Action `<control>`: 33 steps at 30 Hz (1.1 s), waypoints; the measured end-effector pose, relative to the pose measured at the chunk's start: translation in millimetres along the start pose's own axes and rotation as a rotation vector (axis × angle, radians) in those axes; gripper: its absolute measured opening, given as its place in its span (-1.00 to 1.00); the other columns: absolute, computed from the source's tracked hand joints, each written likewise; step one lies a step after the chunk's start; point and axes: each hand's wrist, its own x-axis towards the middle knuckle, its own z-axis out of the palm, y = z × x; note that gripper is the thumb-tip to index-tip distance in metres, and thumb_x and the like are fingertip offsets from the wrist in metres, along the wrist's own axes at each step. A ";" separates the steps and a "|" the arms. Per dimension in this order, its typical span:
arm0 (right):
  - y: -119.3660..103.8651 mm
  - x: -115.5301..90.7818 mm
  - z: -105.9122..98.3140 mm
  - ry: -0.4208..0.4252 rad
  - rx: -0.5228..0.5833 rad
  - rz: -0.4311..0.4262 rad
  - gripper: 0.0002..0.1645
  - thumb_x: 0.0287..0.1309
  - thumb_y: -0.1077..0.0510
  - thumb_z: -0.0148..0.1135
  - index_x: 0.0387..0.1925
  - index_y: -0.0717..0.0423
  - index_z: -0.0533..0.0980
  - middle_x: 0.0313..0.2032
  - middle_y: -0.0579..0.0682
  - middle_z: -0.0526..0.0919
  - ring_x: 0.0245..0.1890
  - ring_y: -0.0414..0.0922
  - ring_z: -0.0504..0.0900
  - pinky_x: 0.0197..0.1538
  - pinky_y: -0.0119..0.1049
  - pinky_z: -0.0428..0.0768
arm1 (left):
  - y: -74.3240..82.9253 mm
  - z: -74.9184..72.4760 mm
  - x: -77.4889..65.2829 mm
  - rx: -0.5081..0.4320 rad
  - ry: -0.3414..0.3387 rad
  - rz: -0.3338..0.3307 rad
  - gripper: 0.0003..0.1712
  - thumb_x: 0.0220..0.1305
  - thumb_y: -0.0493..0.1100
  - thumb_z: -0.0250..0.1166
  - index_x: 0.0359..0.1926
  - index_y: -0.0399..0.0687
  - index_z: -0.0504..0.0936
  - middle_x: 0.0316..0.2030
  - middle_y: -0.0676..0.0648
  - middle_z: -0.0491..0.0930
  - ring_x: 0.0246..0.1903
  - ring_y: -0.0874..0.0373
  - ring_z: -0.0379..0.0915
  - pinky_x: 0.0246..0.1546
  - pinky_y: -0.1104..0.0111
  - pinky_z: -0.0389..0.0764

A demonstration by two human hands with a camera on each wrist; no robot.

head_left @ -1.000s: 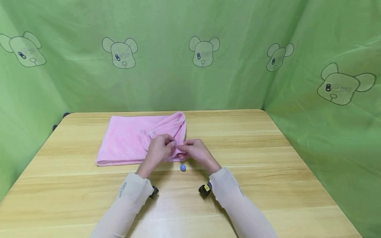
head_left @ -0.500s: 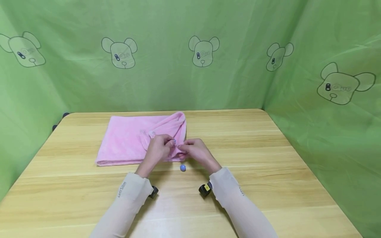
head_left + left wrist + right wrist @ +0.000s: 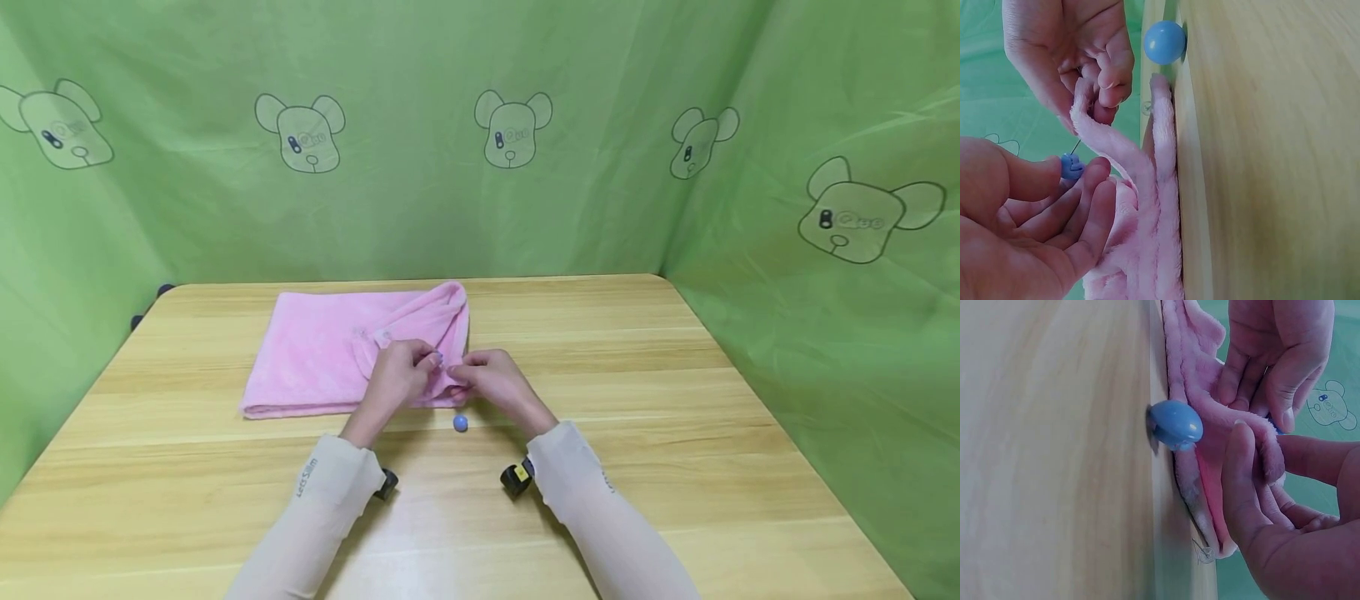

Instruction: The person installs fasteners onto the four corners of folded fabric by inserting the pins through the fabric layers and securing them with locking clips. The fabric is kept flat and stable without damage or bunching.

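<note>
A folded pink plush cloth (image 3: 315,354) lies on the table, its near right corner lifted. My left hand (image 3: 401,375) pinches a small blue piece (image 3: 1072,167) between thumb and fingers. A thin metal pin (image 3: 1076,145) runs from this piece toward the cloth's edge. Just across from it, my right hand (image 3: 495,383) pinches the raised edge (image 3: 1260,434) of the cloth between thumb and fingers. On the tabletop in front of both hands lies a glossy blue rounded cap (image 3: 1175,424), close beside the cloth.
A small clear round fastener (image 3: 1205,554) with a pin sits at the cloth's lower layer. More small clear fasteners (image 3: 383,335) show on top of the cloth. Green curtains (image 3: 420,200) hang behind and beside the wooden table (image 3: 645,467).
Both hands keep nearly the same place and grip. The left fingertips shift slightly around the blue piece. The cloth and the blue cap have not visibly moved.
</note>
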 end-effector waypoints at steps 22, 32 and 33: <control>-1.6 0.2 -1.3 -0.097 0.256 0.065 -0.52 0.42 0.03 0.09 -0.02 0.45 0.53 -0.17 0.25 0.65 -0.18 0.11 0.65 0.02 -0.13 0.60 | 10.5 -0.8 -5.6 -0.043 0.012 0.090 -0.83 0.12 -0.28 0.44 -0.21 -0.11 0.74 -0.33 -0.03 0.72 -0.32 0.13 0.60 -0.17 0.18 0.60; -2.4 1.1 -0.6 -0.103 0.259 0.049 -0.57 0.38 0.10 0.15 -0.02 0.45 0.53 -0.23 0.19 0.69 -0.18 0.10 0.65 0.00 -0.14 0.61 | 11.6 -0.1 -5.5 -0.008 -0.006 0.067 -0.79 0.08 -0.26 0.47 -0.20 -0.08 0.74 -0.31 -0.02 0.72 -0.33 0.14 0.61 -0.18 0.21 0.62; -2.5 1.0 -0.6 -0.104 0.259 0.049 -0.57 0.38 0.10 0.15 -0.02 0.45 0.53 -0.23 0.19 0.69 -0.18 0.10 0.65 0.00 -0.14 0.61 | 11.7 -0.2 -5.6 -0.007 -0.006 0.066 -0.79 0.08 -0.26 0.47 -0.20 -0.07 0.74 -0.32 -0.02 0.72 -0.33 0.15 0.61 -0.18 0.21 0.62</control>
